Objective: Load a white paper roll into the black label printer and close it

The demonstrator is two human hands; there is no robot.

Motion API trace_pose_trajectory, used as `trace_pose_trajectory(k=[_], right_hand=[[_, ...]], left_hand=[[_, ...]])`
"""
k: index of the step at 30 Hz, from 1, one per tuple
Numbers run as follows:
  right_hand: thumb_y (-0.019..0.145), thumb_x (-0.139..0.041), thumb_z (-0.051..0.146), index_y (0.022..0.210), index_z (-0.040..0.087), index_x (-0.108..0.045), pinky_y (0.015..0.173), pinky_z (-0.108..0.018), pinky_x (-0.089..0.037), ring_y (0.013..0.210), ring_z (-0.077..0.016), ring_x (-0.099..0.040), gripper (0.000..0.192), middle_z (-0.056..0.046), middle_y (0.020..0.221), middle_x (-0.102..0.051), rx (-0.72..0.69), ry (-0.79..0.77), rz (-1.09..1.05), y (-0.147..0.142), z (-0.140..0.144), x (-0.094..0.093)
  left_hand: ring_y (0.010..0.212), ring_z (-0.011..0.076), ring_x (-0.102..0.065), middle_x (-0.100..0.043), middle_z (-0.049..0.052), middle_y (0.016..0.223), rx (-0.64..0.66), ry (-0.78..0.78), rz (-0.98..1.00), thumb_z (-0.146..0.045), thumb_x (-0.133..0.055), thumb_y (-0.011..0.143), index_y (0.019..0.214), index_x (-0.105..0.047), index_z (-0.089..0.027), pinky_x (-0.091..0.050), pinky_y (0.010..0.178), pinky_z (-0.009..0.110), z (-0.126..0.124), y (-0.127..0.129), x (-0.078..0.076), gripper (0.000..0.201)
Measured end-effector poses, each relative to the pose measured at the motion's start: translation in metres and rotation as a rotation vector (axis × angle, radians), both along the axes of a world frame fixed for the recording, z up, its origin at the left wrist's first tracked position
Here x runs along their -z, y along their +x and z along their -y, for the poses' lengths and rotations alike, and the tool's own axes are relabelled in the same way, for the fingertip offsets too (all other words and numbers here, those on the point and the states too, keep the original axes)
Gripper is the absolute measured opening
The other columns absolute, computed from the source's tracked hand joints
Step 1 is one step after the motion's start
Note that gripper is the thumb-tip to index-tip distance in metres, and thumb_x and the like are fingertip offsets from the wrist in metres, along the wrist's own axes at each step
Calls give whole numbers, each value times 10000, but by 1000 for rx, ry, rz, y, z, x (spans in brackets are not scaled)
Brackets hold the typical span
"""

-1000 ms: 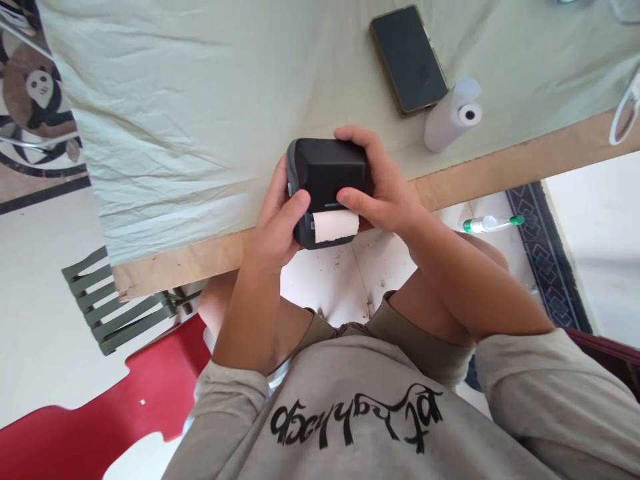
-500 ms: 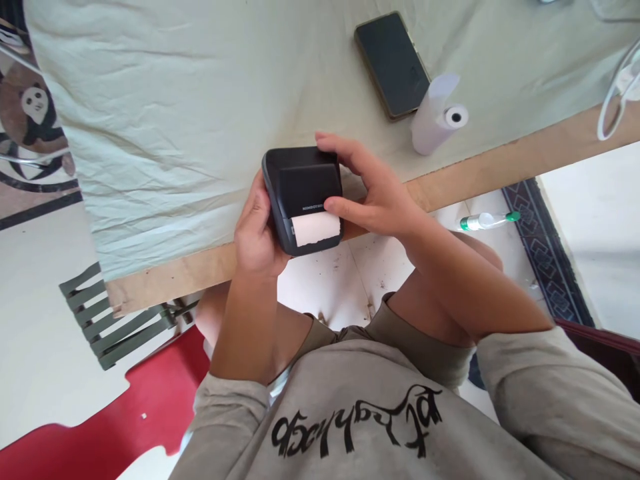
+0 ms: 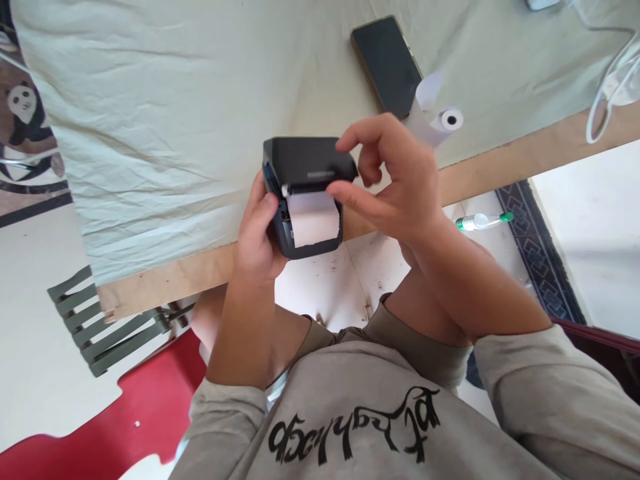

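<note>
A small black label printer (image 3: 313,252) is gripped along its left side by my left hand (image 3: 260,233), thumb on the near-left edge. Its lid (image 3: 313,159) stands lifted and tilted, with a strip of white paper (image 3: 315,225) coming out beneath and lying over the front edge. My right hand (image 3: 393,177) pinches the lid's right end, thumb under the front edge and index finger on top. Beyond the right hand, a white paper roll (image 3: 447,121) with a loose curled end lies on the cloth, partly covered by that hand.
A dark phone (image 3: 387,63) lies on the pale green cloth (image 3: 175,120) behind the roll. White cables (image 3: 600,107) hang at the table's right. The wooden table edge (image 3: 165,283) runs before me. On the floor are a plastic bottle (image 3: 483,221), a green slatted stool (image 3: 100,320) and a red chair (image 3: 150,387).
The printer's lid has swung up from closed, showing more of the paper under it. My right hand has risen with the lid, its fingers now curled. The view has shifted slightly.
</note>
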State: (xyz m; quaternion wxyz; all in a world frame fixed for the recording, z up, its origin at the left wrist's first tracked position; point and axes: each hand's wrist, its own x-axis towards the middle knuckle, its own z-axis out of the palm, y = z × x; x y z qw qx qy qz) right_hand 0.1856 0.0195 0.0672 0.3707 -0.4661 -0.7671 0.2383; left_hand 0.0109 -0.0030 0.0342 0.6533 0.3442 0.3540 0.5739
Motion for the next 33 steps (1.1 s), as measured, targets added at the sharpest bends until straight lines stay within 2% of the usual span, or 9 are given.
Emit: trace_pose_trajectory(k=[3,7,14,18,21,24,28,30,33], right_hand=[[872,-450,495,925,227,-473,642,-279,-470,580,-98,-445,274,12,653,-393,115,5,-115,-5,1,-5],[876,-461,380,728,191,-379,625,-239,-450,651,-82,-503,253,-1,746,-498,139,100,-167,-10,0,-4],[855,-414,320,946,254,-605,517,-275,-261,661,-135,-531,222,8,921,-651,-9,100,565,-16,-3,-7],[783,-497,340,995,269,-582,491,-259,-198,542,-129,-459,239,-12,764,-628,-58,5,677,-19,-4,-17],[741,-519,277,994,259,-563,501,-255,-270,530,-98,-424,258,7,716,-587,-126,-40,539,-12,-1,-24],[743,-533,282,1057,260,-498,499,-236,-345,531,-59,-417,316,20,869,-604,-218,-215,128,6,1,-24],[831,-386,366,1049,252,-396,401,-231,-288,528,-79,-406,246,-10,810,-525,5,-402,-388,28,-13,4],[873,-246,385,994,231,-372,365,-240,-252,496,-87,-366,232,-17,726,-448,114,-425,-392,34,-21,23],[912,-139,358,1021,222,-338,372,-224,-279,511,-85,-376,265,-18,732,-427,85,-390,-225,37,-25,42]], left_hand=[[1232,240,-510,-648,46,1111,38,30,-6,-379,-498,874,1031,-601,-217,-465,1007,380,0,-1,0,249],[1249,264,-495,-627,73,1171,40,15,-3,-414,-506,863,1100,-580,-214,-473,991,391,0,-3,2,319],[1244,286,-490,-622,64,1154,80,-1,-30,-419,-534,844,1133,-570,-242,-501,946,415,0,-4,-2,340],[1249,290,-480,-628,66,1124,94,10,-36,-442,-529,843,1117,-580,-233,-493,954,410,1,-5,-1,349],[1259,276,-470,-632,59,1123,95,10,-41,-427,-494,868,1091,-590,-224,-483,964,384,1,-6,2,316],[1210,253,-519,-656,47,1061,46,-11,-47,-428,-494,873,1050,-604,-223,-494,933,352,0,-5,5,293],[968,194,-633,-674,18,992,40,-30,7,-422,-493,876,1053,-602,-228,-525,853,333,-1,-5,6,285],[908,178,-639,-677,6,981,46,-37,8,-410,-476,887,1044,-609,-236,-531,846,335,-1,-5,6,269],[906,182,-636,-683,1,961,41,-33,-19,-410,-454,895,1007,-627,-243,-529,864,339,-1,-5,5,265]])
